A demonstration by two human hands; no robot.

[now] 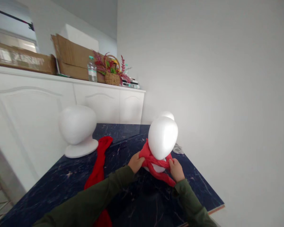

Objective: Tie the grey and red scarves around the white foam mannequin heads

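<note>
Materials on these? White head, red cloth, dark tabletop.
The white mannequin head looks like moulded foam or plastic: matte, seamless, softly lit. The red scarf looks like thin, soft fabric, bunching in tight folds; the fibre can't be told. The dark blue tabletop looks polished, with pale marble-like veins and a sheen: stone or a stone-look slab, unclear which.

Before you, a white foam mannequin head (pixel 162 138) stands on a dark marble tabletop (pixel 61 192), with a red fabric scarf (pixel 153 161) around its neck, between your left hand (pixel 136 162) and your right hand (pixel 176 170). A second white foam head (pixel 167 114) sits directly behind it. Toward your left, a white foam head on a round base (pixel 77 126) stands beside a long red cloth (pixel 98 167). Behind the table, a white wooden cabinet (pixel 38 126) carries brown cardboard boxes (pixel 73 60), a clear plastic water bottle (pixel 92 71) and a woven wicker basket of artificial flowers (pixel 112 74).
</note>
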